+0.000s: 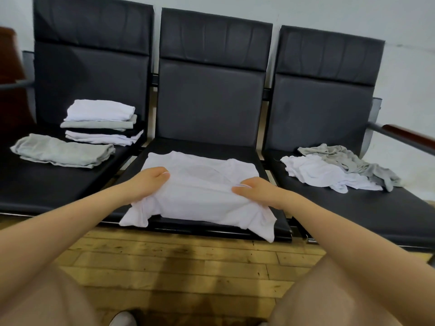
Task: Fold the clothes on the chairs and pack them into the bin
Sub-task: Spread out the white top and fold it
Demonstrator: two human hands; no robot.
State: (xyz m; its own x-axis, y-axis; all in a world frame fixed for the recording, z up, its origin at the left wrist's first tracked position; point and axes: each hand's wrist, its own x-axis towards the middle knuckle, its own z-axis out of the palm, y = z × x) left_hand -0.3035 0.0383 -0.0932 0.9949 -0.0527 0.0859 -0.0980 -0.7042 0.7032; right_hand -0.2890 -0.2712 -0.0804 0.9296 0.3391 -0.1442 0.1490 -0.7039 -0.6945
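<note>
White shirt (200, 184) lies flat on the middle chair (211, 102), its long side running left to right, with my left hand (150, 182) pinching its left edge and my right hand (254, 190) pinching a fold on its right, both about as near. To the left of the middle chair sit a folded stack (101, 123) and a folded grey piece (63, 150); to its right lies a messy pile (334, 170) not yet folded. I see no bin, and nothing blocks the fold.

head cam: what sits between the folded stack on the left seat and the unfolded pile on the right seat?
In the head view, the white shirt on the middle seat, gripped by the left hand and right hand, lies between the folded stack and unfolded pile.
</note>
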